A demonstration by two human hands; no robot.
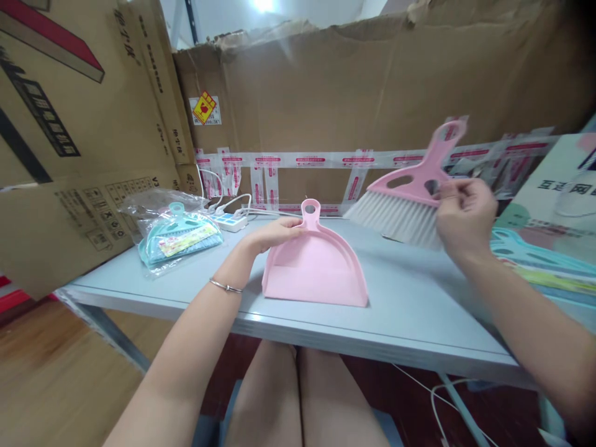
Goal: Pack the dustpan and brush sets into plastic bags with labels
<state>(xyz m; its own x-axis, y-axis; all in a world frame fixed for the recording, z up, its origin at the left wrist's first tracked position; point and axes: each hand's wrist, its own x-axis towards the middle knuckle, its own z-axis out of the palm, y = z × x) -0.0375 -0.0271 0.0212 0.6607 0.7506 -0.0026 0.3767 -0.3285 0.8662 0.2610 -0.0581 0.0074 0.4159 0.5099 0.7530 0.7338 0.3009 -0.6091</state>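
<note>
A pink dustpan [321, 273] lies on the grey table with its wide lip toward me. My left hand [279, 233] grips it at the upper left, near the base of its looped handle. Raised above the table on the right is a pink hand brush [421, 177] with white bristles pointing down and its handle tilted up to the right. My right hand [465, 214] pinches the brush by the right end of its head. Part of that end is hidden behind the fingers.
A bagged turquoise dustpan set [179, 233] lies at the table's left, before a white power strip [230, 220]. More turquoise sets [540, 254] are at the right edge. Cardboard boxes [326, 93] wall off the back and left. The table's front edge [326, 338] runs above my legs.
</note>
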